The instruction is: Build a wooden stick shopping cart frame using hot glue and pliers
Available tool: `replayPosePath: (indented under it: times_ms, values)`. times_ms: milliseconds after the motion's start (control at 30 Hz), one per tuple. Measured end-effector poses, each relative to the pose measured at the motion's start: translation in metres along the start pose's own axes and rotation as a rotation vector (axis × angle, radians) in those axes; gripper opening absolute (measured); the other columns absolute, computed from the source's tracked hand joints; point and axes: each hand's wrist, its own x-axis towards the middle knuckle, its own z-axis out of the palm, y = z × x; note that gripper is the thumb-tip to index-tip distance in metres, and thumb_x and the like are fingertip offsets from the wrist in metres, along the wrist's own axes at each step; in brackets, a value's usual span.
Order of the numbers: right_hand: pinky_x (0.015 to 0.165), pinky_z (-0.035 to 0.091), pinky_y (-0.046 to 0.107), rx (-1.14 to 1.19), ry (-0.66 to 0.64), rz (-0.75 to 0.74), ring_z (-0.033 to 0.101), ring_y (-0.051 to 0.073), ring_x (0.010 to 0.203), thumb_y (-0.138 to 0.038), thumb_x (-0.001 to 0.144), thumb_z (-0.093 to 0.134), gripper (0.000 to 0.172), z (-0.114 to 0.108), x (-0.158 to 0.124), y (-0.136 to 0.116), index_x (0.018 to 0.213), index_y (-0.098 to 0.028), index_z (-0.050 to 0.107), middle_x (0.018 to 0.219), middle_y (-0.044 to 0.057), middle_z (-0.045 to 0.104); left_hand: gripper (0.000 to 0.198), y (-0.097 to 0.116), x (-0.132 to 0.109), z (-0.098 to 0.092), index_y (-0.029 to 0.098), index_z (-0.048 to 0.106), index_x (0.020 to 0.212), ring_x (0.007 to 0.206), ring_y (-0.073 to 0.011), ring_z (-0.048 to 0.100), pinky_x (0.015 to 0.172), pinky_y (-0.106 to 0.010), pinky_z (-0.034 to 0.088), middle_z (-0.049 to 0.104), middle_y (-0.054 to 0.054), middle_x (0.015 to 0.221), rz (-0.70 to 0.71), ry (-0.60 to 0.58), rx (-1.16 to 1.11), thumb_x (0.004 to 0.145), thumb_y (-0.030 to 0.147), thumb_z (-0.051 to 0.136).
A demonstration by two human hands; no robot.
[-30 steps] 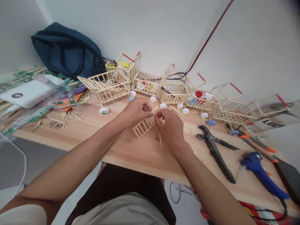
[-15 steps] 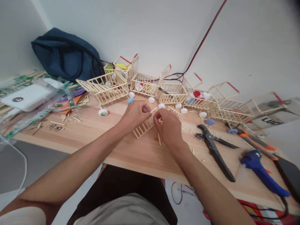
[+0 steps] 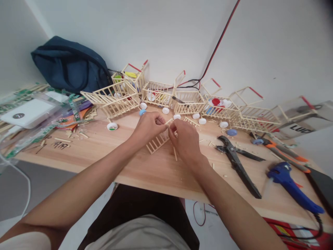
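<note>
My left hand (image 3: 152, 125) pinches the upper end of a small slatted wooden stick panel (image 3: 156, 143), which rests slanted over the tabletop. Close against it, my right hand (image 3: 185, 138) is closed too, thumb and fingertips together at the panel's right edge; its grip is partly hidden. A thin stick (image 3: 175, 154) pokes out below the right hand. Behind the hands stands a row of miniature shopping carts made of sticks, among them a wide cart (image 3: 122, 102) and a cart with a red handle (image 3: 218, 107). White bottle-cap wheels (image 3: 177, 116) show at their bases.
Black cutting pliers (image 3: 236, 166), a blue glue gun (image 3: 291, 185) and orange-handled pliers (image 3: 288, 156) lie at right. A blue bag (image 3: 70, 66), a white device (image 3: 26, 113) and plastic wrapping lie at left. Stick scraps litter the wooden table (image 3: 145, 173).
The view has shifted slightly. Both hands stay together at the panel in nearly the same pose; nothing has been let go.
</note>
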Motion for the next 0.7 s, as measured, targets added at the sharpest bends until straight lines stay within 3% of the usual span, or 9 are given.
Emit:
replayPosePath:
  times_ms: [700]
  values:
    - [0.073, 0.031, 0.033, -0.068, -0.081, 0.036, 0.055, 0.021, 0.082, -0.017, 0.088, 0.050, 0.010, -0.0045, 0.0033, -0.0017, 0.083, -0.016, 0.059, 0.085, 0.007, 0.067, 0.003, 0.0020, 0.0015, 0.0089, 0.014, 0.062, 0.068, 0.062, -0.0126, 0.057, 0.055, -0.022, 0.038, 0.066, -0.002, 0.068, 0.027, 0.057, 0.054, 0.067, 0.016, 0.065]
